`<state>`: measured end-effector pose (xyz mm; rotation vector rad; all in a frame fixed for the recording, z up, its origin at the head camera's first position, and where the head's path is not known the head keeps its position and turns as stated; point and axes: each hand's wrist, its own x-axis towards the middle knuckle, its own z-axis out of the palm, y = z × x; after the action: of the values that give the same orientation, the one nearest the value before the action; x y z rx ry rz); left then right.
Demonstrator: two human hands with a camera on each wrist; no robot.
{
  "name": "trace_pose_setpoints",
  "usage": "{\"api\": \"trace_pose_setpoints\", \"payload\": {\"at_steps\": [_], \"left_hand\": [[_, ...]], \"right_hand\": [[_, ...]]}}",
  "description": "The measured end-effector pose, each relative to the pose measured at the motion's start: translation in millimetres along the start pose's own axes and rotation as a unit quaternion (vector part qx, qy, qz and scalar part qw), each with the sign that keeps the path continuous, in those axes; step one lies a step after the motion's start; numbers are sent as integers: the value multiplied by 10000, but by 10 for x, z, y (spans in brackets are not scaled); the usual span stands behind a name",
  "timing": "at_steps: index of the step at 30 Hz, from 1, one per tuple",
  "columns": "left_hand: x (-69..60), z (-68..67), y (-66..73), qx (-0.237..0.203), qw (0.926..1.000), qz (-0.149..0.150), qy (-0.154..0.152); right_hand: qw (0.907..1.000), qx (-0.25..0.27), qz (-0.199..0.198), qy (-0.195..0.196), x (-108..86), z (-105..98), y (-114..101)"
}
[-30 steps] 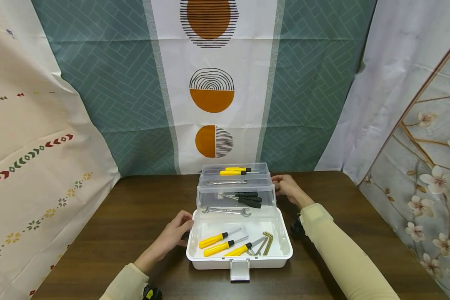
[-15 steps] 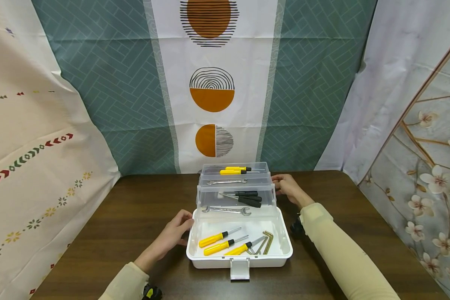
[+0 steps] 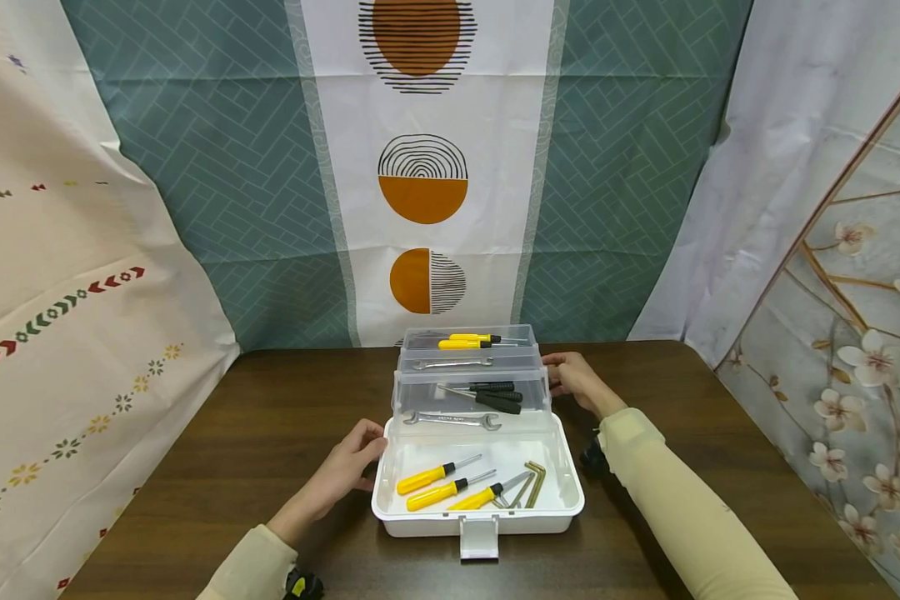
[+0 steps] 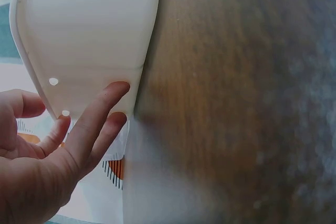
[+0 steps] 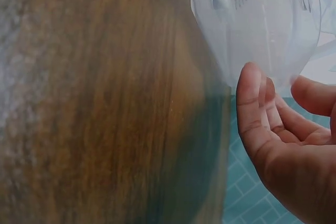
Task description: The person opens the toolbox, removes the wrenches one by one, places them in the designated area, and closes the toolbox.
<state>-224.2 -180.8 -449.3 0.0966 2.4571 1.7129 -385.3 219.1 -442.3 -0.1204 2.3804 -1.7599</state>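
An opened white toolbox stands on the table, its clear upper trays raised at the back. Against its left side wall rests my left hand, fingers fairly straight along the outside and thumb near the rim. My right hand is at the right edge of the raised clear part, fingertips touching or nearly touching it. Yellow-handled screwdrivers and L-shaped hex keys lie in the bottom. Higher up are an open-ended wrench, black-handled screwdrivers, another wrench and more yellow screwdrivers.
The dark wooden table extends to both sides of the box. A white latch flap hangs down at the box's front. Patterned cloths hang behind the table and at both sides.
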Motion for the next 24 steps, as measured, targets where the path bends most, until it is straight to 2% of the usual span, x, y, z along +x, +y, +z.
{"api": "trace_pose_setpoints", "payload": {"at_steps": [7, 17, 24], "left_hand": [[5, 1, 6, 4, 10000, 26, 7], [11, -10, 2, 13, 10000, 30, -69], [47, -90, 2, -111, 9994, -3, -325]], "right_hand": [[9998, 67, -66, -183, -39, -7, 5], [9996, 123, -211, -151, -122, 12, 37], [9991, 237, -309, -157, -150, 17, 46]]}}
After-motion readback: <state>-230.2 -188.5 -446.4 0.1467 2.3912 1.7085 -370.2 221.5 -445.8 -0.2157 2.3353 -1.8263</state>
